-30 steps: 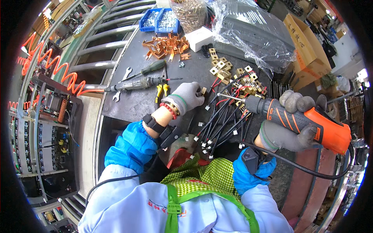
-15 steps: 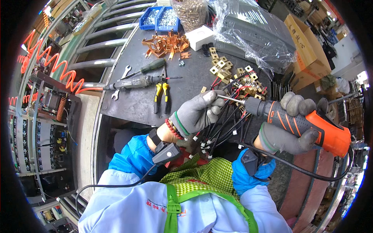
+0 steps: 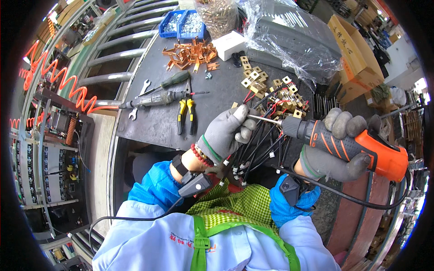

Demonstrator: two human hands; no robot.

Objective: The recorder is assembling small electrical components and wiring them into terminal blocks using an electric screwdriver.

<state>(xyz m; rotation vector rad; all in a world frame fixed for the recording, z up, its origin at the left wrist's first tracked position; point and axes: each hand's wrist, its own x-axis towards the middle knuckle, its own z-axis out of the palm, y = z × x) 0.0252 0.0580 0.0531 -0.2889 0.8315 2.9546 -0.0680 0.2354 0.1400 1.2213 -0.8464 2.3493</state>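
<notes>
My right hand (image 3: 341, 158), in a grey glove, is wrapped round the body of an orange and black electric screwdriver (image 3: 384, 158), held level with its bit pointing left. The long steel bit (image 3: 266, 119) reaches to my left hand (image 3: 228, 133), also gloved in grey. That hand's thumb and fingers are pinched together at the bit's tip; whether a small part sits between them is hidden. Just beyond the bit lies a heap of brass terminal blocks (image 3: 291, 97) with red and black wires. Black cables (image 3: 260, 151) with white connectors hang below the bit toward me.
Yellow-handled pliers (image 3: 191, 115), a grey air tool (image 3: 156, 98), a green-handled screwdriver (image 3: 175, 79) and a wrench (image 3: 133, 114) lie at left. Behind them are copper brackets (image 3: 192, 55), blue bins (image 3: 190, 25), a white box (image 3: 228, 45), plastic-wrapped metal (image 3: 289, 38) and a carton (image 3: 355, 58).
My left hand has shifted slightly left and down, still at the bit's tip. The screwdriver has moved a touch left with it. My right hand keeps its grip.
</notes>
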